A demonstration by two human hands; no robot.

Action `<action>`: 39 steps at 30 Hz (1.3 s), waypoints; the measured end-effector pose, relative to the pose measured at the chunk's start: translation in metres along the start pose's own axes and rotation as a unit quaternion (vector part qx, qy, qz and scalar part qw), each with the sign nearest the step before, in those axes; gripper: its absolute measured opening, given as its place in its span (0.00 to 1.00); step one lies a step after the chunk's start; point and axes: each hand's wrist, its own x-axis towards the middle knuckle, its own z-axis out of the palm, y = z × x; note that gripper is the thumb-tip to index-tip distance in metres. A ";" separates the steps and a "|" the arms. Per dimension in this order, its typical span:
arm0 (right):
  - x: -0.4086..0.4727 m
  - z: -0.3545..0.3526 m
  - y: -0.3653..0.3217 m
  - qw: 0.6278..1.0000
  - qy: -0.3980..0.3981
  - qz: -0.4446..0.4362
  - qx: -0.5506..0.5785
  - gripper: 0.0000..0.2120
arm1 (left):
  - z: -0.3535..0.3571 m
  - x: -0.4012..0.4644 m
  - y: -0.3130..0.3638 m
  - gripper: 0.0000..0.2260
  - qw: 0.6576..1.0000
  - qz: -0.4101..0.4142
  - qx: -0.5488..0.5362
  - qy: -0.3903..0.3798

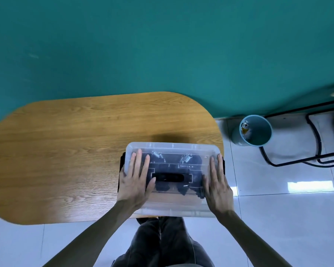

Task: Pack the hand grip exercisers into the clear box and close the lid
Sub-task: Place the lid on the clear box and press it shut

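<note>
Sitting at a wooden tabletop (66, 151) against a teal wall (162, 45), pressing left hand (135, 182) and right hand (217, 186), both grips released flat, onto the lid (172, 151) of the clear box (174, 209) at the tabletop's near right corner, hand grip exercisers (185, 158) lying inside between the hands.

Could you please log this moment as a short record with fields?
surface: wooden table, rounded ends
box: clear, at the table's near right edge
lid: on the box, black handle in the middle
contents: exercisers inside, metal springs visible through the lid
left hand: flat, palm down on the lid's left end
right hand: flat, palm down on the lid's right end
latches: black side clips, state cannot be told
floor: white tiles, blue bin right of the table
</note>
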 end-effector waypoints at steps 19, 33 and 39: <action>-0.012 -0.009 0.009 0.984 -0.015 0.131 0.122 0.36 | 0.005 -0.018 -0.025 0.34 0.969 -0.096 -0.225 0.027; -0.022 -0.001 -0.021 0.994 0.046 0.078 -0.062 0.31 | 0.011 -0.022 -0.053 0.35 0.971 -0.045 -0.227 0.055; -0.023 -0.009 -0.031 0.992 0.023 0.095 -0.076 0.37 | 0.004 -0.032 -0.035 0.30 0.984 -0.030 -0.155 0.082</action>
